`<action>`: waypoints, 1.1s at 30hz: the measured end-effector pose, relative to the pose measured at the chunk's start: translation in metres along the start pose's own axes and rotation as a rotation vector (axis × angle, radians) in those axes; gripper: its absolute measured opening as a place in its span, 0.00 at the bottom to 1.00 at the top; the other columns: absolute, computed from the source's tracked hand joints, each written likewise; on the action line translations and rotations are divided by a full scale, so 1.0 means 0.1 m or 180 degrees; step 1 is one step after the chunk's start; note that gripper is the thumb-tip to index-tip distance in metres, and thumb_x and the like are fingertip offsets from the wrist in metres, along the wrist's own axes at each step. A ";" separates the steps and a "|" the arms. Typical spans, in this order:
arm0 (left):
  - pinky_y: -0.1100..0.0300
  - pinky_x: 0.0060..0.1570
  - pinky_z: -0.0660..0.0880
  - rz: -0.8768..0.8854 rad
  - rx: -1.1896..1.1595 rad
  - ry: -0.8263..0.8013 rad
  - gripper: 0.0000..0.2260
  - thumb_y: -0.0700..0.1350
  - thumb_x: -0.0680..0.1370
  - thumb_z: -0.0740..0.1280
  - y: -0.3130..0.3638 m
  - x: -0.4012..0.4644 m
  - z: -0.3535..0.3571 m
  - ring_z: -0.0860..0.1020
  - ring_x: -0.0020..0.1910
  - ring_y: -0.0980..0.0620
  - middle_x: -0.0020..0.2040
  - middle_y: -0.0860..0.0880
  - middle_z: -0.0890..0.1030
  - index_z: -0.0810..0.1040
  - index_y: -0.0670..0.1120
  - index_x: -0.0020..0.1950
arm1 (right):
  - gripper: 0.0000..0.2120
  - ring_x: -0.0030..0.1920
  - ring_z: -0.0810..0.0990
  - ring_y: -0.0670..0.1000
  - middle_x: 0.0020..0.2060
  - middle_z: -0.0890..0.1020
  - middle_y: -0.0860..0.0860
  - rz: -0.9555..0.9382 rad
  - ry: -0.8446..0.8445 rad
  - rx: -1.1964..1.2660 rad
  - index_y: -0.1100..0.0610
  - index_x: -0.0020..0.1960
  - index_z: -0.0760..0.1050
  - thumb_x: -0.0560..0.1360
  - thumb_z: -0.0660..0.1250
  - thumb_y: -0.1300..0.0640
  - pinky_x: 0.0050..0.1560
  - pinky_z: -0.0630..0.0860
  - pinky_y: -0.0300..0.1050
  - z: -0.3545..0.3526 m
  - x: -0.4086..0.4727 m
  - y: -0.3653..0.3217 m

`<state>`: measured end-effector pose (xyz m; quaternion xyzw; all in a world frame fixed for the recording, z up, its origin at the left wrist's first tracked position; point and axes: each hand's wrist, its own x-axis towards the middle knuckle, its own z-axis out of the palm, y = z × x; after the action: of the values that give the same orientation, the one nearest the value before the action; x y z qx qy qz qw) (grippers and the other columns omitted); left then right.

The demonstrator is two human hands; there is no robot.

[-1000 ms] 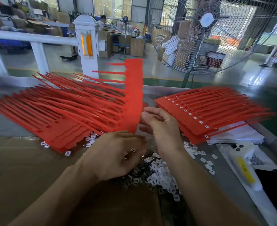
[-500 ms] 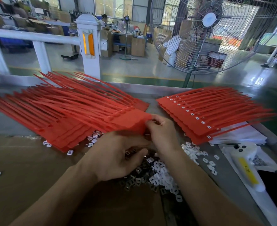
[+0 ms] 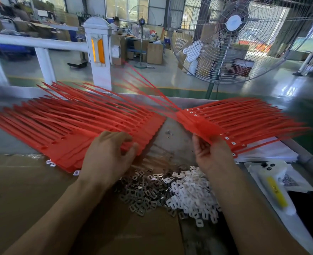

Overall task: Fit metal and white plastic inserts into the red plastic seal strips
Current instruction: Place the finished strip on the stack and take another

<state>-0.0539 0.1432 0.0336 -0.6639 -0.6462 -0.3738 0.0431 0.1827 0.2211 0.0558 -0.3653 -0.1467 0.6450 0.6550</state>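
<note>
Standing behind the far edge of the tabletop (image 3: 177, 126), a large caged floor fan (image 3: 233, 39) and a white post with an orange reflector (image 3: 98, 50) fill the background. On the tabletop's left a fanned pile of red seal strips (image 3: 63, 124) lies over a brown cardboard sheet (image 3: 32, 190). The left hand (image 3: 106, 157) rests on this pile's near right edge, its fingers (image 3: 131, 150) curled around the edges of the top strips. On the right lies a second stack of red strips (image 3: 244, 122) with small white pieces showing along their heads. The right hand (image 3: 211, 153) pinches a blurred sheet of joined red strips (image 3: 203, 127) over that stack, its thin tails reaching up and to the left. Between the forearms, near the viewer, lie two loose heaps: metal inserts (image 3: 144, 194) on the left, touching white plastic inserts (image 3: 194, 196) on the right. At the near right a white handheld device with a yellow label (image 3: 275, 186) lies on white sheeting.
</note>
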 end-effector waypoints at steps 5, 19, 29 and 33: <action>0.48 0.72 0.61 -0.0236 0.0607 -0.0839 0.32 0.68 0.75 0.67 -0.06 0.06 0.10 0.62 0.75 0.51 0.76 0.55 0.69 0.72 0.55 0.75 | 0.17 0.25 0.84 0.55 0.27 0.83 0.59 0.0371 0.0118 0.0430 0.66 0.46 0.75 0.87 0.53 0.64 0.25 0.82 0.46 0.03 -0.07 0.03; 0.59 0.74 0.57 -0.0269 0.0145 -0.0898 0.24 0.55 0.79 0.69 -0.03 0.06 0.15 0.62 0.77 0.50 0.77 0.48 0.69 0.75 0.49 0.73 | 0.08 0.31 0.85 0.48 0.33 0.85 0.52 0.0281 -0.0257 -0.0216 0.58 0.47 0.75 0.84 0.61 0.63 0.29 0.80 0.39 0.10 -0.06 0.18; 0.50 0.69 0.66 -0.0229 0.0903 -0.0384 0.08 0.45 0.74 0.72 -0.11 0.02 -0.04 0.71 0.68 0.39 0.56 0.40 0.82 0.84 0.41 0.48 | 0.04 0.30 0.74 0.47 0.38 0.78 0.51 -0.0208 -0.0455 -0.0669 0.53 0.51 0.74 0.83 0.64 0.60 0.23 0.66 0.36 0.07 -0.07 0.18; 0.49 0.69 0.67 -0.0301 0.0914 -0.0272 0.05 0.43 0.73 0.72 -0.12 0.01 -0.14 0.73 0.64 0.36 0.51 0.40 0.82 0.82 0.40 0.42 | 0.03 0.32 0.72 0.46 0.38 0.79 0.49 -0.0265 -0.0712 -0.0497 0.52 0.52 0.74 0.83 0.64 0.59 0.28 0.66 0.38 0.07 -0.10 0.16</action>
<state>-0.0704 0.1381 0.0389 -0.6352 -0.7248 -0.2505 0.0924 0.1649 0.2115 0.0525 -0.3345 -0.2835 0.6406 0.6304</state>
